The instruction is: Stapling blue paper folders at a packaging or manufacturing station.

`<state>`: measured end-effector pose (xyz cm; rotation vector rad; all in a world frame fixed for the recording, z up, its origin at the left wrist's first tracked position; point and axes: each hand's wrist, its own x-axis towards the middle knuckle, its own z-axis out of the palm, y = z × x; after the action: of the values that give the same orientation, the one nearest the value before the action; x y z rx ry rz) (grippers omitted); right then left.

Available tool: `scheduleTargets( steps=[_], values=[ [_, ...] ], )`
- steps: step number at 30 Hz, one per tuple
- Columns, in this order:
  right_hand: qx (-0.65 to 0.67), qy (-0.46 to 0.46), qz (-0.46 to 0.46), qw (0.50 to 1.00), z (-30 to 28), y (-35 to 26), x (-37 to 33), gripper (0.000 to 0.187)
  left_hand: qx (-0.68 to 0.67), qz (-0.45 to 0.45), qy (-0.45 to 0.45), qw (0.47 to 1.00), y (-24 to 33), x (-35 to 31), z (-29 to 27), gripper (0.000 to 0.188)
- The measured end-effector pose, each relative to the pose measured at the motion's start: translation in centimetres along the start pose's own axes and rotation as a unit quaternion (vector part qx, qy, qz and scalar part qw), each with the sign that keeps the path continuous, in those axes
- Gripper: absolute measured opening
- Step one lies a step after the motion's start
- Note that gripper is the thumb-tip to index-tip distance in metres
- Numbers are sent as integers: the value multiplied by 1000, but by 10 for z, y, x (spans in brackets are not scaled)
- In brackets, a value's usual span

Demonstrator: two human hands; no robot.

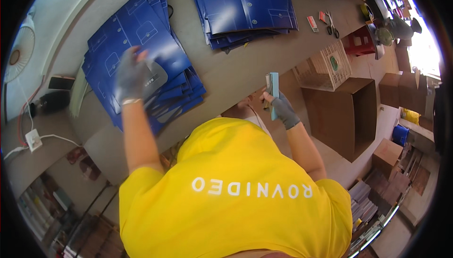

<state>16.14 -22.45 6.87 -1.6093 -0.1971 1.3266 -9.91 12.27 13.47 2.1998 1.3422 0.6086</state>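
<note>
Right fingers (268,96) clasp stapler (275,79); left fingers (140,55) blurred, grip unclear. Blue folders (158,24) beneath latter: likely slick, bendy; hold edges.

1. Left hand (130,76), kinda blurry, is over the blue sheet stack (141,29); can't tell if it's touching.
2. Right hand (284,111) grips a light-blue stapler (274,82), right of that stack.
3. Second blue pile (243,3), scissors (332,26): also right of it.
4. Fan (20,53): off to its left.

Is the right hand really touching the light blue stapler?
Touching. The head view shows the gloved right hand wrapped around the lower part of the light blue stapler, whose top sticks out above.
</note>
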Motion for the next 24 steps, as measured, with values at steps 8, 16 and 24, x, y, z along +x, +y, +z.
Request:
scheduleTargets(
  steps=[8,16,24],
  values=[
    [7,-60,-21,998,32,-15,-6,30,2,-24,-168,986,90,54,164,46],
    [-25,-82,-21,996,34,-10,14,32,-431,-174,-417,781,60,5,178,28],
    [-50,-118,3,992,59,-16,23,37,-504,-212,-438,714,45,-79,181,18]
  ],
)
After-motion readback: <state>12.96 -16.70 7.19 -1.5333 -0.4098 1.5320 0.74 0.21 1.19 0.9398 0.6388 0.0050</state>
